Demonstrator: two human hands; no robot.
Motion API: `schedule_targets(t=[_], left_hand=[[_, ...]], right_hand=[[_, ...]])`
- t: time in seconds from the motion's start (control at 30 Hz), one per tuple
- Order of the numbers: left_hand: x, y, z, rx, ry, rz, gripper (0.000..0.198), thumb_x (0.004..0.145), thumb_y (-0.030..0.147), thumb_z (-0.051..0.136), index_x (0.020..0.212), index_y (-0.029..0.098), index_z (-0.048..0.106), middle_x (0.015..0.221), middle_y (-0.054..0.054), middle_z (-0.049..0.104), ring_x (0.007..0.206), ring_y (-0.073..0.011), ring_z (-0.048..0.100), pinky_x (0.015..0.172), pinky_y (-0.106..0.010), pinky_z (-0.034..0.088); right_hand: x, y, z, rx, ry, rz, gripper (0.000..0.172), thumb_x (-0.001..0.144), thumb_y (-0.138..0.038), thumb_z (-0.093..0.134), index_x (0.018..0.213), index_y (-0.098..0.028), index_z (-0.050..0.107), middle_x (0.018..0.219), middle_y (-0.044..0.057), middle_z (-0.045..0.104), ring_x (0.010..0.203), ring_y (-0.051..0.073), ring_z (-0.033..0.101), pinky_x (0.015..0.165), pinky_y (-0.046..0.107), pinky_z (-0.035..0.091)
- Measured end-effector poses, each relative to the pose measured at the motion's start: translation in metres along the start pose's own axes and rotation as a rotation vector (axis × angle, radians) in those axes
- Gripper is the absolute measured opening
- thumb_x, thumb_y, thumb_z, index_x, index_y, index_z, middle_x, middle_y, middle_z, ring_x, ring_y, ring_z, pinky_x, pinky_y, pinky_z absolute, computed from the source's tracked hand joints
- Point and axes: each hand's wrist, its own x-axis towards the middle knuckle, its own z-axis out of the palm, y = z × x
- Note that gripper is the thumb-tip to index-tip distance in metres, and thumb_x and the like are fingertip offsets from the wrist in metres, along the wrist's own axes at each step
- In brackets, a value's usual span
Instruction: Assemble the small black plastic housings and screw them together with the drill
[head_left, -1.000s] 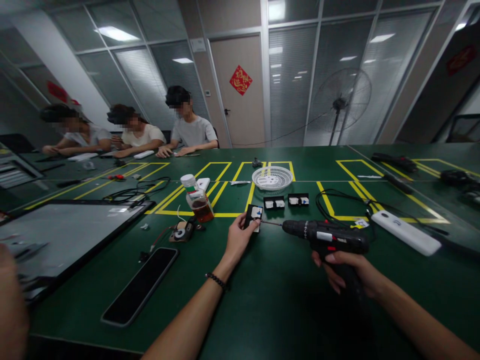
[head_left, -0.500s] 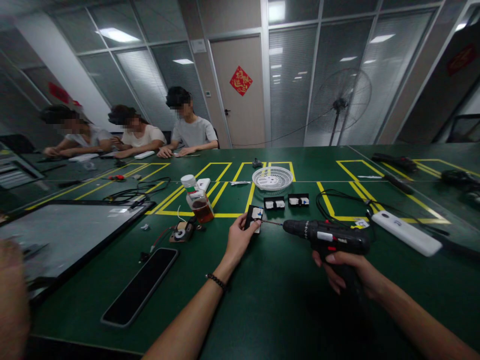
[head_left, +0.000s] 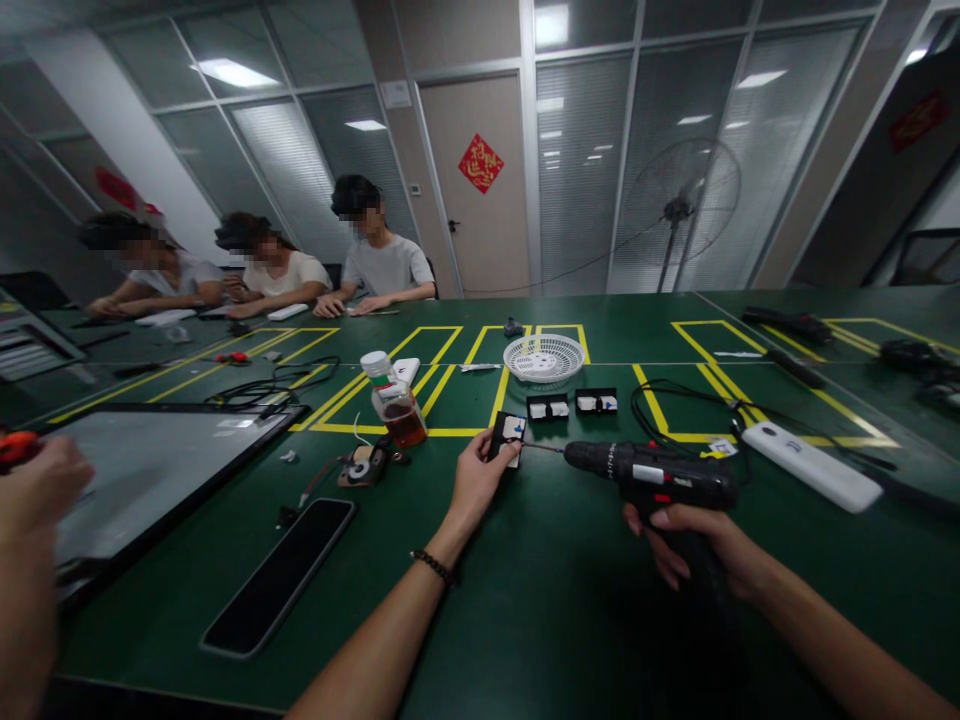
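Observation:
My left hand is closed on a small black-and-white part, held upright just above the green table. In my right hand is a black cordless drill, gripped by its handle and pointing left. Its long thin bit reaches to the part beside my left thumb; whether the tip touches it I cannot tell. Just beyond stand two similar black-and-white parts, one nearer the middle and the other to its right. Behind them sits a round white plastic basket.
A bottle of brown liquid, a phone and a small wired device lie left. A white power strip is on the right. At far left, a co-worker's hand holds a red-and-black tool over a framed panel.
The co-worker's hand at the far left has come further into view with a red-and-black tool. My hands, the drill and the held part look almost unmoved.

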Motion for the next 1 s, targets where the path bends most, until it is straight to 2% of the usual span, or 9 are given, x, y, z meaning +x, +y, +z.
schedule_targets(t=[0.4, 0.8, 1.0], left_hand=[[-0.0018, 0.0018, 0.0026, 0.015, 0.007, 0.02, 0.046, 0.074, 0.035, 0.074, 0.113, 0.015, 0.062, 0.118, -0.013, 0.065, 0.104, -0.023, 0.064, 0.094, -0.038, 0.047], [-0.0085, 0.0078, 0.0089, 0.08, 0.128, 0.102, 0.059, 0.069, 0.03, 0.078, 0.123, 0.017, 0.056, 0.12, -0.013, 0.064, 0.108, -0.0231, 0.062, 0.096, -0.038, 0.047], [-0.0075, 0.0062, 0.0093, 0.077, 0.112, 0.085, 0.058, 0.07, 0.031, 0.078, 0.122, 0.017, 0.056, 0.119, -0.013, 0.064, 0.108, -0.0229, 0.062, 0.096, -0.038, 0.047]], right_hand=[[-0.0007, 0.0003, 0.002, 0.003, -0.002, -0.014, 0.025, 0.086, -0.028, 0.048, 0.096, -0.01, 0.061, 0.049, -0.002, 0.048, 0.043, 0.011, 0.042, 0.049, 0.027, 0.048], [-0.0005, 0.0004, 0.0034, -0.011, 0.058, -0.001, 0.025, 0.086, -0.032, 0.05, 0.089, -0.01, 0.062, 0.047, -0.002, 0.048, 0.042, 0.012, 0.045, 0.048, 0.027, 0.047], [-0.0006, 0.0013, 0.0039, -0.001, 0.093, 0.008, 0.022, 0.086, -0.029, 0.05, 0.085, -0.01, 0.062, 0.048, -0.002, 0.049, 0.042, 0.011, 0.045, 0.049, 0.027, 0.049]])
